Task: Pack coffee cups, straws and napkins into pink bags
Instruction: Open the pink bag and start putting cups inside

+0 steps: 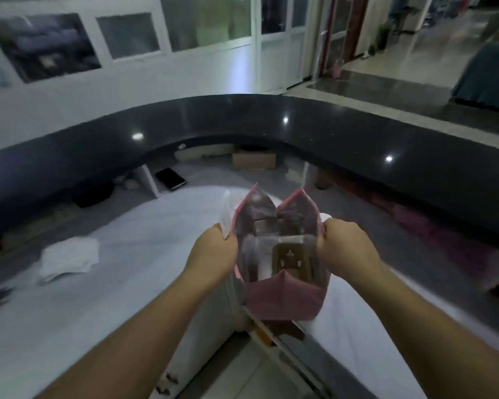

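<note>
Nearest the camera, two bare forearms reach forward over the white-covered desk [144, 283]; between them stands the pink paper bag [283, 295] with its mouth pulled wide, its near flap folded outward; the left hand [213, 254] pinches the bag's left rim, its fingers clenched on the paper along with what looks like a thin white napkin [226, 216] sticking up beside the rim; the right hand [347, 246] grips the right rim, fingers curled over the edge, a scrap of white showing just above the knuckles; down inside the bag lies a brown cardboard cup carrier [290, 260] with cut-out slots, and blur hides whether a cup or straw sits with it

By my reading the step in hand is spreading the bag open to load or settle its contents, with the napkin about to go in; the next move calls for keeping the mouth wide with one hand while the other lets go of the rim and drops the napkin beside the carrier without crumpling the thin paper walls

Further left on the desk rests a loose heap of white napkins [69, 262], well apart from the bag; beyond runs the curved dark polished counter [242, 116]
</note>
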